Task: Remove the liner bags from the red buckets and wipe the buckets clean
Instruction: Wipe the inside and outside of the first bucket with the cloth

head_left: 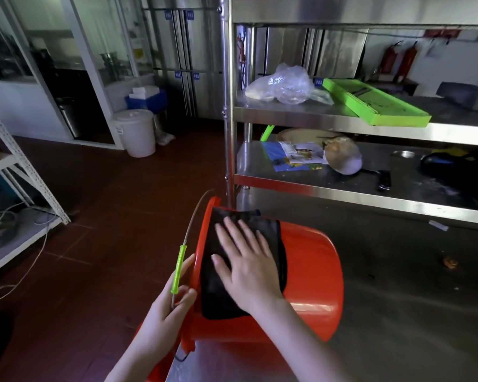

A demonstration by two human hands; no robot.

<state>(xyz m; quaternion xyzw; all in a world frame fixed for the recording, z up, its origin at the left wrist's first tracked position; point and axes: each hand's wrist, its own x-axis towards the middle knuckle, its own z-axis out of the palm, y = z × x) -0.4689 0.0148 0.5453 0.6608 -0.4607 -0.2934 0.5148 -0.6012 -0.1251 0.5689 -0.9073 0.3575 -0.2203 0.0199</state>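
Note:
A red bucket (312, 274) lies on its side on the steel table (398, 312), its mouth facing left over the table edge. A dark cloth (218, 296) is spread over the bucket's outer wall near the rim. My right hand (246, 260) lies flat on the cloth, fingers spread and pressing down. My left hand (169, 310) grips the bucket's rim at the mouth, with the wire handle and its green grip (178, 268) running across its fingers. Part of a second red bucket (155, 373) shows below the table edge. No liner bag is visible in the bucket.
A steel shelf rack (342, 188) stands close behind the bucket, with papers, a knife, a green tray (375, 106) and a crumpled clear plastic bag (284, 86). A white lidded pail (134, 132) sits on the red tiled floor. A white rack (22, 175) stands at left.

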